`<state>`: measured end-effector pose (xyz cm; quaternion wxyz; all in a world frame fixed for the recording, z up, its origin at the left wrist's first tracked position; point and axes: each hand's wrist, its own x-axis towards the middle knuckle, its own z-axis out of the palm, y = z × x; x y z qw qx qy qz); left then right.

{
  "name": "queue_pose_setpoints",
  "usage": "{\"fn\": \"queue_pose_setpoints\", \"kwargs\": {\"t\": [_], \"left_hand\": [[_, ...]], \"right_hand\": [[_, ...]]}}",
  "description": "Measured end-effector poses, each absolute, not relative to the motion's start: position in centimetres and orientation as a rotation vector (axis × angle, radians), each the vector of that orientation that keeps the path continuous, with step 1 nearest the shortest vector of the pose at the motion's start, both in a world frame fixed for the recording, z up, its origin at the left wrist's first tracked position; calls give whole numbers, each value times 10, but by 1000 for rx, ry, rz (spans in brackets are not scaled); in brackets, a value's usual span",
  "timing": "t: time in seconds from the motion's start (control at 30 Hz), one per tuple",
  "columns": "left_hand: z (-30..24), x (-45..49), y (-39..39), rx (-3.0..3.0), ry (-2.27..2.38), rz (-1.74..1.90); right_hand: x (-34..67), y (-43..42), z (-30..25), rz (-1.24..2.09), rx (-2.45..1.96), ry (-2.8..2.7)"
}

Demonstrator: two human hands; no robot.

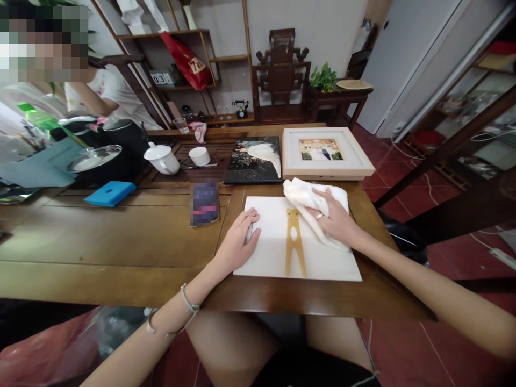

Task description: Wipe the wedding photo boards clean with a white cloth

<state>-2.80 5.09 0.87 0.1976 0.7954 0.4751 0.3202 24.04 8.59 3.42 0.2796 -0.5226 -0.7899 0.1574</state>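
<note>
On the dark wooden table in front of me lies a flat white board (266, 255) with a tan figure (293, 244) on it, shaped like a bear's head with two long legs. My left hand (238, 241) rests palm down on the board's left edge, fingers stretched out. A small pale grey patch shows beside its thumb; I cannot make out what it is. My right hand (332, 217) presses a bunched white towel (300, 193) onto the board's upper right part, fingers spread over the cloth. The towel covers that corner of the board.
Behind the board lie a dark photo panel (252, 161) and a pale framed photo (355, 156). A dark blurred packet (205, 203), a blue block (110, 193), a lidded white cup (162, 159) and a small white bowl (199, 156) stand leftward. Another person (105, 91) sits far left.
</note>
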Motion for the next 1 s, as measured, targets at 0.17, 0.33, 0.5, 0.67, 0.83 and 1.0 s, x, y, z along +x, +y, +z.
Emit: {"fn": "queue_pose_setpoints", "kwargs": {"t": [0.17, 0.33, 0.5, 0.67, 0.83, 1.0], "left_hand": [[8, -28, 50, 2218, 1328, 910], [7, -28, 50, 2233, 1307, 928], [5, -30, 51, 2249, 1291, 940], [2, -31, 53, 2225, 1282, 941], [-1, -34, 57, 2168, 1227, 994], [-3, -39, 58, 2155, 1171, 1025]], "right_hand": [[240, 49, 36, 404, -1244, -2361], [234, -26, 47, 415, -1035, -2685], [224, -17, 54, 344, -1025, -2837], [198, 43, 53, 55, -1427, -2726], [155, 9, 50, -232, -1258, -2815], [148, -43, 53, -121, -824, -2922]]}}
